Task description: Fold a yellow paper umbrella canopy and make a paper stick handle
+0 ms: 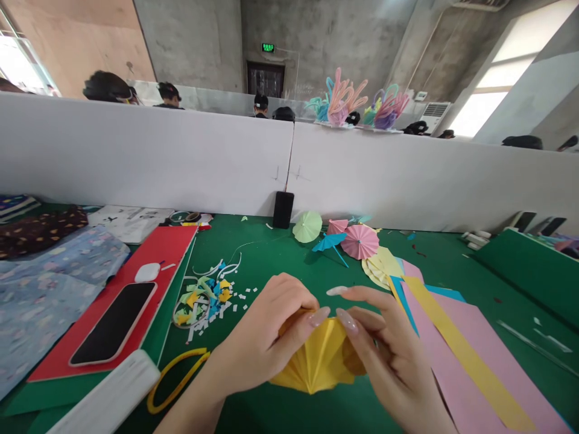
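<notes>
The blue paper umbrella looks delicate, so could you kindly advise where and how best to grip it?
Probably pinch the stick lightly near its free end, coming from the near side: it slants out from the canopy toward the camera, while the canopy sits close to the large pink umbrella.

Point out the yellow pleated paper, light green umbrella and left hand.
Yellow pleated paper (315,355), head view: on its pleats.
Light green umbrella (307,227), head view: middle of canopy.
Left hand (270,328), head view: back of hand.
</notes>
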A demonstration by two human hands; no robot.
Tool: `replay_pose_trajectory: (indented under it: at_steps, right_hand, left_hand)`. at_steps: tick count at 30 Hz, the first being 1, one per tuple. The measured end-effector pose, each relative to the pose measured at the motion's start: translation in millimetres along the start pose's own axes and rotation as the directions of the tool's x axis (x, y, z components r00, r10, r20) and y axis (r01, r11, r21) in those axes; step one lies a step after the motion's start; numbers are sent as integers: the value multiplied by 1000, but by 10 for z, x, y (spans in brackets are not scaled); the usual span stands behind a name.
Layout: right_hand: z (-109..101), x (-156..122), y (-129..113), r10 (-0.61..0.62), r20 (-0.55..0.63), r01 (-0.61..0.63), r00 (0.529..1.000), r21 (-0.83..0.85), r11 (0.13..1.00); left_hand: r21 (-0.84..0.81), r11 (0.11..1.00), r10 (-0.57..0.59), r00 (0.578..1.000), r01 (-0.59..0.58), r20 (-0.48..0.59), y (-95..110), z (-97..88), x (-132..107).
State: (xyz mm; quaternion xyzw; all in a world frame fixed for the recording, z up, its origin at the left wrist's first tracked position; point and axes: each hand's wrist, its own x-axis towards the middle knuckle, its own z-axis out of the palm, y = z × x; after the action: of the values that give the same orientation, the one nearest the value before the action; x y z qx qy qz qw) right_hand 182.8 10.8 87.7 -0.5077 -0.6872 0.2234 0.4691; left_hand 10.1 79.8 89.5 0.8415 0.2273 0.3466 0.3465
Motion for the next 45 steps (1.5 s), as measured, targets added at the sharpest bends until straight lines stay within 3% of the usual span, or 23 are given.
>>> replay_pose_trajectory:
  at_steps: [5, 10, 14, 21, 26, 28, 33, 38, 42, 45]
  right_hand:
    - [26, 6, 48, -9, 2, 9, 1000, 36, 999]
    - [8, -24, 106, 157, -5, -155, 988, 137, 978]
    - [-58, 10, 127, 218, 106, -237, 970, 215, 948]
    - [-161, 76, 207, 102, 367, -205, 925, 254, 945]
    - [-79, 102, 322, 110, 425, -248, 898, 285, 926]
    - [-9, 114, 351, 75, 401, -205, 913, 291, 935]
    - [188, 176, 275, 112, 175, -154, 978, 245, 957]
    - [221, 330, 152, 129, 221, -180, 967, 226, 957]
    - [158, 418, 144, 125, 240, -122, 963, -25, 992]
    - [131, 459, 173, 130, 202, -93, 971, -181, 979]
  left_hand:
    - [42, 999, -14, 1000, 14, 14, -18, 19, 41]
    - [4, 998, 64, 998, -64, -12, -43, 15, 49]
    - [-41, 994, 100, 995, -100, 11, -59, -8, 50]
    - [-17, 1000, 20, 988, -18, 152, -110, -70, 76]
    - [-26, 1000, 13, 984, -9, 178, -138, -105, 88]
    - [-49, 999, -7, 986, 15, 166, -154, -117, 88]
    - [-122, 975, -178, 980, 187, 83, -205, -130, 99]
    - [-186, 947, -266, 964, 260, -7, -262, -130, 143]
    - [-41, 958, -286, 957, 284, -55, -327, -125, 177]
    - [140, 954, -238, 953, 266, -188, -337, -102, 165]
